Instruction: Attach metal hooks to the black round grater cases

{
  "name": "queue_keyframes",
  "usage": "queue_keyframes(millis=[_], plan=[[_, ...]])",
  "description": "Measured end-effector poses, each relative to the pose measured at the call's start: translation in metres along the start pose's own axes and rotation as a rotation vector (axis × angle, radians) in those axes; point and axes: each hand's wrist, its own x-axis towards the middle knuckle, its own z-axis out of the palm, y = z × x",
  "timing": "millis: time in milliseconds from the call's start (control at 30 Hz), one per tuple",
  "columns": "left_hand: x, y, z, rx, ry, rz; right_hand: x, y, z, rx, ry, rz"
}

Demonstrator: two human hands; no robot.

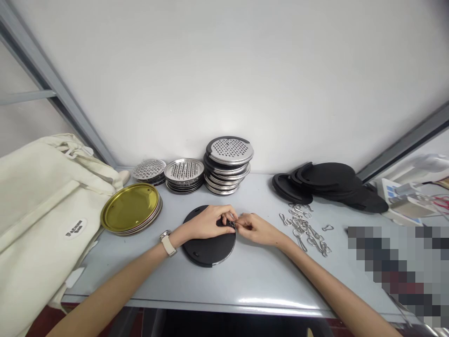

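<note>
A black round disc (213, 250) with a silvery rim lies flat on the table in front of me. My left hand (213, 222), with a watch at its wrist, lies across the disc, thumb and fingers closed at its right edge. My right hand (254, 228) meets it there, fingertips pinched together around a small metal clip (232, 224), mostly hidden between the fingers. To the right lies a loose pile of metal clips with rings (307, 231), one clip (327, 228) apart from the others.
Perforated metal grater discs stand in stacks (184, 171) along the wall, the tallest stack (228, 164) having black parts. Gold lids (131, 208) are piled left, beside a cream bag (38, 196). Black discs (326, 178) overlap at the back right. The table's front edge (210, 306) is near me.
</note>
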Motion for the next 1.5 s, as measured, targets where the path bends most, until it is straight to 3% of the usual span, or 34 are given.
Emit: queue_keyframes(millis=[833,1100,1300,1500], plan=[[-0.002,0.000,-0.001,-0.093,-0.047,0.021,-0.004,-0.003,-0.008,0.037,-0.074,-0.010],[-0.002,-0.004,-0.001,-0.043,0.013,0.000,-0.001,-0.013,0.012,-0.084,0.136,-0.017],[-0.002,-0.003,-0.001,-0.054,-0.032,0.003,-0.005,-0.012,0.001,-0.100,-0.012,-0.074],[-0.001,-0.003,-0.001,-0.057,-0.040,0.006,-0.007,-0.012,-0.005,-0.093,-0.054,-0.060]])
